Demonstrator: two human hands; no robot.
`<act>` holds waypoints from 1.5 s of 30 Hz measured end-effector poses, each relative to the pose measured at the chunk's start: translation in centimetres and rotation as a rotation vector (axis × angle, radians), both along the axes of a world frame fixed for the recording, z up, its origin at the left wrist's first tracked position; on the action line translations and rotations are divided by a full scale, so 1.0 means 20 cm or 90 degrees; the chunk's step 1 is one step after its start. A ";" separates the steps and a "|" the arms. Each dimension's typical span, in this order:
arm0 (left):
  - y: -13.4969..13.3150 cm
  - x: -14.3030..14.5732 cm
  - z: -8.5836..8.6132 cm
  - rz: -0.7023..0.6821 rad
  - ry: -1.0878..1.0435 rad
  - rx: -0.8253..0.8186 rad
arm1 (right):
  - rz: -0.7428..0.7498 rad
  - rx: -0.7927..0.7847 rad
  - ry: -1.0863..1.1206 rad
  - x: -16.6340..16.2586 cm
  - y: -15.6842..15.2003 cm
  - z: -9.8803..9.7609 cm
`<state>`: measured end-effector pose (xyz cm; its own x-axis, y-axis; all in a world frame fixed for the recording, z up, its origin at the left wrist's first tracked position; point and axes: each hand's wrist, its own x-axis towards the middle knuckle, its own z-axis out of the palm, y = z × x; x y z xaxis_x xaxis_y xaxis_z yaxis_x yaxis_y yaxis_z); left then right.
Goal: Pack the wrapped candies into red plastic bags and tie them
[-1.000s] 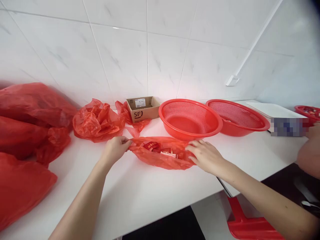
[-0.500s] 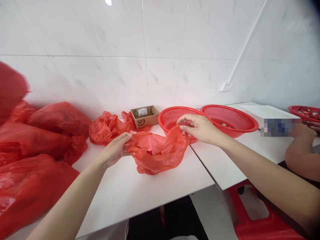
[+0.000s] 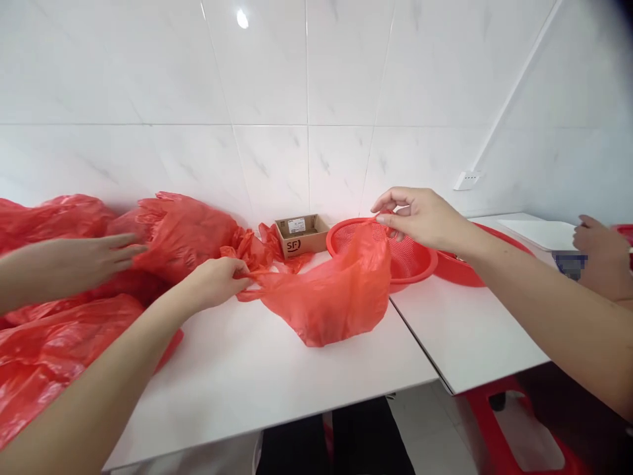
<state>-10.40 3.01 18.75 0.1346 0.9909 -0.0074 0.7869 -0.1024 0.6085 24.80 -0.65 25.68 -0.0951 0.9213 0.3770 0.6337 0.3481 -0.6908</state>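
A thin red plastic bag (image 3: 326, 300) is stretched between my two hands above the white table (image 3: 247, 382). My left hand (image 3: 217, 282) is closed on the gathered handle end at its left. With thumb and fingers, my right hand (image 3: 410, 214) pinches its upper right corner, held higher than the left. The bag sags in the middle, and a darker patch suggests contents that I cannot make out. Just behind my right hand stands a red mesh basket (image 3: 341, 234), partly covered by the bag.
Full red bags (image 3: 188, 231) are heaped at the left, where another person's hand (image 3: 74, 267) reaches in. An open cardboard box (image 3: 301, 237) stands by the wall. A second red basket (image 3: 459, 270) and another person's hand (image 3: 598, 247) are at the right. A red stool (image 3: 524, 429) stands below.
My hands have drawn the bag's mouth taut and narrow, my right hand rising. At the left, a lifted red bag has come down onto the heap, and another person's hand has appeared there.
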 end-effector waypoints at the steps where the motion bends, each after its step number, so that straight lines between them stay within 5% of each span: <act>1: -0.02 0.01 0.02 -0.037 -0.041 -0.043 | -0.007 -0.012 -0.016 0.01 0.00 0.00; 6: -0.10 0.13 0.08 -0.233 -0.487 -0.132 | -0.032 -0.038 -0.043 0.03 0.02 -0.01; 10: -0.07 0.26 0.11 -0.299 -0.619 -0.104 | 0.007 -0.037 -0.039 -0.02 0.01 0.03; 16: -0.05 0.42 0.14 -0.320 -0.458 -0.181 | 0.222 -0.009 0.009 -0.23 0.02 0.05; 21: -0.05 0.50 0.09 -0.402 -0.330 -0.117 | 0.367 0.038 -0.011 -0.44 0.02 0.02; 29: -0.03 0.46 -0.01 -0.250 -0.410 -0.225 | 0.341 -0.044 -0.058 -0.32 0.09 -0.20; 34: -0.03 0.48 -0.04 -0.278 -0.435 -0.254 | 0.357 -0.081 -0.024 -0.28 0.09 -0.31; 42: -0.02 0.45 -0.06 -0.259 -0.458 -0.238 | 0.275 0.002 0.089 -0.33 0.06 -0.27; 45: -0.01 0.42 -0.06 -0.309 -0.479 -0.238 | 0.346 -0.029 0.190 -0.37 -0.03 -0.23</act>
<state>-1.95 2.78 17.60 0.6263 0.7776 -0.0553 0.1015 -0.0110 0.9948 17.49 -1.28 21.16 -0.4516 0.7862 0.4218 0.1505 0.5331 -0.8325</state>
